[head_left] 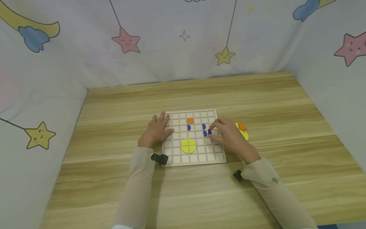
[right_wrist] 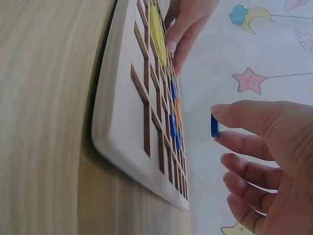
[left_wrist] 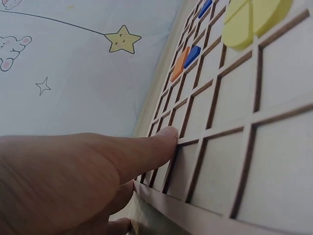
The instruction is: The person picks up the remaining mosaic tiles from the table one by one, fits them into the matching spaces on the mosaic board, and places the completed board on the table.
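A wooden grid board (head_left: 200,158) lies flat on the table. My right hand (head_left: 233,136) is over its right side, pinching a small blue half-round piece (right_wrist: 214,125) between thumb and index finger. In the right wrist view that piece is held above the board. My left hand (head_left: 155,130) rests at the board's left edge with fingers spread, its thumb (left_wrist: 156,144) touching the grid. In the cells lie several blue half-round pieces (head_left: 189,127), an orange square (head_left: 190,121) and a yellow circle (head_left: 185,149) made up of quarter pieces.
Beyond my right hand, loose yellow pieces (head_left: 245,135) and orange pieces (head_left: 242,127) lie on the wood-grain table (head_left: 280,105), partly hidden by the hand. A pale curtain (head_left: 171,60) printed with stars and moons hangs behind the table and at its sides.
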Action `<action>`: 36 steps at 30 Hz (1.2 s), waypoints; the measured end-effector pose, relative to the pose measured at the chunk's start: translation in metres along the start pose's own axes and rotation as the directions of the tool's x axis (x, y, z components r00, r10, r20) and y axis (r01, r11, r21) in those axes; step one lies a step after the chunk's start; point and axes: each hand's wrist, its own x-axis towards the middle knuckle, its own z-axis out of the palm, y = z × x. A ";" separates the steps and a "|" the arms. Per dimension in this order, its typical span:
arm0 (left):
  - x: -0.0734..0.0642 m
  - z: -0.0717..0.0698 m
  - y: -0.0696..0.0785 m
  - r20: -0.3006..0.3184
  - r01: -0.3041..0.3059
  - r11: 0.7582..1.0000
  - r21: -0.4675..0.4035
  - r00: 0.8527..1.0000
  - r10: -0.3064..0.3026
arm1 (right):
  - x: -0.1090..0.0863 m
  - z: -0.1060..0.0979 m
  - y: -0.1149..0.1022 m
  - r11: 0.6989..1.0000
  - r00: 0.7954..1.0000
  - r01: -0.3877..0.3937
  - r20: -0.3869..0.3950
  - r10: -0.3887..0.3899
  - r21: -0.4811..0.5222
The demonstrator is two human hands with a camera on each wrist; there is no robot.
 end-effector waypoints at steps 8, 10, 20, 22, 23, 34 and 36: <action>0.000 0.001 0.000 -0.005 -0.004 1.000 -0.013 1.000 0.004 | 0.014 0.010 -0.014 0.999 0.999 0.041 0.025 -0.040 -0.034; 0.000 0.000 0.000 -0.004 -0.002 1.000 -0.016 1.000 0.002 | 0.018 0.012 -0.016 0.997 0.998 0.056 0.025 -0.055 -0.056; -0.001 0.000 0.001 -0.009 0.013 1.000 -0.021 1.000 -0.013 | 0.032 0.023 -0.029 0.996 0.995 0.068 0.071 -0.064 -0.060; -0.001 0.000 0.001 -0.010 0.013 1.000 -0.022 1.000 -0.014 | 0.035 0.024 -0.031 0.996 0.994 0.063 0.095 -0.056 -0.064; 0.000 0.000 0.001 -0.011 0.013 1.000 -0.021 1.000 -0.013 | 0.037 0.025 -0.032 0.996 0.993 0.060 0.106 -0.053 -0.067; 0.000 0.001 0.000 -0.012 0.009 1.000 -0.018 1.000 -0.009 | 0.049 0.031 -0.040 0.993 0.983 0.068 0.175 -0.049 -0.101; -0.001 0.000 0.001 -0.012 0.011 1.000 -0.020 1.000 -0.011 | 0.050 0.033 -0.040 0.991 0.982 0.071 0.180 -0.050 -0.110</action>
